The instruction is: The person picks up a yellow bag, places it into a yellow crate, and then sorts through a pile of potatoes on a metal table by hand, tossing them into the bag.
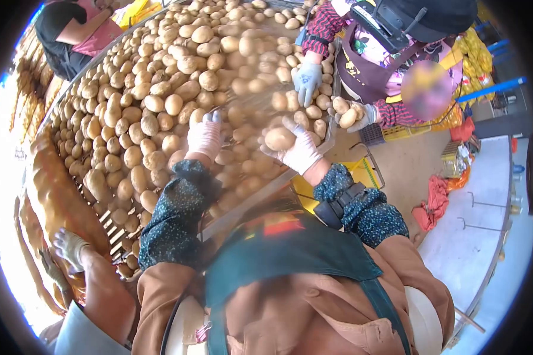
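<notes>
Potatoes (139, 139) are heaped across a wide slatted table in front of me. My left hand (205, 137), in a pale glove, reaches into the heap with its fingers stretched out and apart, close to a potato (196, 117). Nothing shows in its grasp, though the fingertips are partly blurred. My right hand (302, 151), gloved too, is closed around a large potato (279, 139) near the table's right edge. Its thumb and fingers lie on opposite sides of that potato.
Across the table, a co-worker in an apron (367, 71) has one gloved hand (307, 81) on the potatoes and another (356, 116) holding several. A yellow crate (305, 192) stands below the edge. At left are another person's gloved hand (71, 248) and filled sacks (62, 195).
</notes>
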Demonstrator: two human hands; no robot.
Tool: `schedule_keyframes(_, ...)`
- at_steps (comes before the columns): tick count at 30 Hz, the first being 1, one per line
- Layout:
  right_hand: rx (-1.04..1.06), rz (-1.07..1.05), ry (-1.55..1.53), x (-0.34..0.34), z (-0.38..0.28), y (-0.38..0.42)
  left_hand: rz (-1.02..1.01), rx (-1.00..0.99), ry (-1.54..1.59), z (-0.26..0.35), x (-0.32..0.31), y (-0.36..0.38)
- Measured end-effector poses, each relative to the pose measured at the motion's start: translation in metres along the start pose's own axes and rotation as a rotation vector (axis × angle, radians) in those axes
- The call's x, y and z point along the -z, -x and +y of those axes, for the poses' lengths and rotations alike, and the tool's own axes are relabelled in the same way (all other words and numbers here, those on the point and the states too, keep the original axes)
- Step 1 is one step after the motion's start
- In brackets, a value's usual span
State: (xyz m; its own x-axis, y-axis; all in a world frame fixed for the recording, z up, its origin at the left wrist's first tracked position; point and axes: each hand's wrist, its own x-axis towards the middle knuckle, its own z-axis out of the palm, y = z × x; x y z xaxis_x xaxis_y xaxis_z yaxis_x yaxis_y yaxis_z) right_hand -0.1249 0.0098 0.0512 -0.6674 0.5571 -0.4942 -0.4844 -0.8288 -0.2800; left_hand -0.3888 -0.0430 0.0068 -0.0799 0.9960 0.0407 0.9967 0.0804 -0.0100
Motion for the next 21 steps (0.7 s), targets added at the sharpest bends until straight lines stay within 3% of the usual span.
schedule_keyframes(3, 0.017, 0.025, -0.097, 0.002, 0.001, 0.019, -0.015, 0.364, 1.162, 0.011, 0.001, 0.009)
schedule_keyframes(4, 0.018, 0.037, -0.118, 0.003, 0.003, 0.023, -0.171, 0.644, 1.792, 0.033, 0.068, 0.021)
schedule_keyframes(5, -0.001, -0.024, -0.139, 0.015, 0.005, 0.016, -0.242, 0.626, 2.080, 0.040, 0.063, 0.030)
schedule_keyframes(7, 0.783, -0.131, 1.296, 0.054, 0.023, 0.005, -0.468, 0.911, 2.443, 0.058, 0.105, 0.038)
schedule_keyframes(8, 0.933, -0.115, 1.489, 0.055, 0.023, 0.003, -0.497, 0.834, 2.537, 0.059, 0.080, 0.047)
schedule_keyframes(9, 0.765, -0.038, 1.262, 0.048, 0.028, 0.007, -0.502, 0.671, 2.590, 0.056, 0.043, 0.059)
schedule_keyframes(11, 0.384, 0.189, 0.469, 0.023, 0.039, 0.008, -0.554, 0.293, 2.565, 0.041, -0.038, 0.061)
schedule_keyframes(12, 0.209, 0.201, 0.381, 0.029, 0.035, 0.000, -0.434, 0.266, 2.416, 0.049, -0.014, 0.062)
schedule_keyframes(13, 0.101, 0.159, 0.365, 0.017, 0.028, 0.001, -0.326, 0.256, 2.255, 0.058, 0.010, 0.062)
schedule_keyframes(14, -0.024, 0.136, 0.350, 0.007, 0.028, 0.008, -0.339, 0.495, 2.222, 0.083, 0.133, 0.074)
schedule_keyframes(16, 0.109, 0.059, 0.665, 0.004, 0.039, 0.002, -0.230, 0.524, 2.155, 0.083, 0.083, 0.082)
schedule_keyframes(17, -0.044, 0.049, 0.742, -0.045, 0.029, 0.040, -0.190, 0.471, 2.076, 0.089, 0.116, 0.087)
schedule_keyframes(18, -0.088, 0.008, 0.804, -0.045, 0.028, 0.038, -0.154, 0.423, 1.996, 0.096, 0.146, 0.093)
schedule_keyframes(20, -0.185, -0.062, 0.922, -0.041, 0.027, 0.039, -0.339, 0.346, 2.082, 0.075, 0.123, 0.096)
schedule_keyframes(21, -0.261, -0.241, 0.819, -0.056, 0.019, 0.053, -0.349, 0.272, 1.977, 0.071, 0.107, 0.096)
